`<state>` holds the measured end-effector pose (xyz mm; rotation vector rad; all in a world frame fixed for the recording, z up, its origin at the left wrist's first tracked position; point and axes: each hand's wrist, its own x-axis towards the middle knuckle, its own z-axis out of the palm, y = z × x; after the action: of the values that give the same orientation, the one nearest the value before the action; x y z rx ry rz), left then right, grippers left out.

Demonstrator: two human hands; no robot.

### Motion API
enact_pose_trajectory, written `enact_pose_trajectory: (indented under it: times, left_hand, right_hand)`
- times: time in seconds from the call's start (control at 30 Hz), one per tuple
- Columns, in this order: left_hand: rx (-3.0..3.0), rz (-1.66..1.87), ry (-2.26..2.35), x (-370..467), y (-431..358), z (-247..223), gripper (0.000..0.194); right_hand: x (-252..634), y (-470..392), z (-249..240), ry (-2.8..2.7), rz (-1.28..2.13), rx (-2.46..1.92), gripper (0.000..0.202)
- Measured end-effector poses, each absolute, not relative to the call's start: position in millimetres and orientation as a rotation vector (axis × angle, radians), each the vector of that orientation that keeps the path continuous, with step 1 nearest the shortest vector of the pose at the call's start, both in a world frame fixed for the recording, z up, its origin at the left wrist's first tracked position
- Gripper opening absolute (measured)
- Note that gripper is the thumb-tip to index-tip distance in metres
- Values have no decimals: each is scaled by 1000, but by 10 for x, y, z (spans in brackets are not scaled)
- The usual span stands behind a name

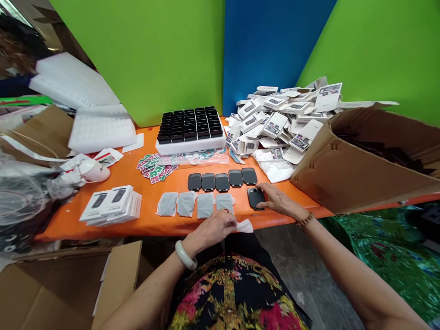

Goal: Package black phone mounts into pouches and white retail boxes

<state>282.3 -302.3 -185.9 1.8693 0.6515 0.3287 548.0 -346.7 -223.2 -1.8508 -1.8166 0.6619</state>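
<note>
My left hand (217,225) is closed in a pinch on a small white pouch (245,226) near the table's front edge. My right hand (277,200) grips the right side of a flat black device (255,197) between thumb and fingers, at the table surface. Behind it, several similar black devices (222,182) lie in a row. In front of that row lie several devices in thin whitish sleeves (205,205); the rightmost sits just beyond my left hand, partly hidden by it.
A white foam tray (190,145) of upright black devices stands at the back. Loose white boxes (275,123) heap up at its right, beside an open carton (316,169). Stacked boxes (112,206) and scattered coloured stickers (154,168) lie left on the orange table (151,223).
</note>
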Motion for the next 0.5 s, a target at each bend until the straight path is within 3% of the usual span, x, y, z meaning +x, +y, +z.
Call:
enact_pose_trajectory:
  times: [0.17, 0.33, 0.5]
  left_hand:
    - [1849, 357, 619, 2913, -3075, -1880, 17]
    - [1854, 382, 633, 2949, -3036, -1958, 19]
    - [1893, 392, 622, 2954, -3026, -2023, 18]
  right_hand:
    - [5569, -3198, -2303, -1956, 697, -1953, 59]
    - [5637, -3178, -2279, -1819, 839, -1907, 43]
    - [5575, -3404, -2222, -1336, 1106, -1641, 31]
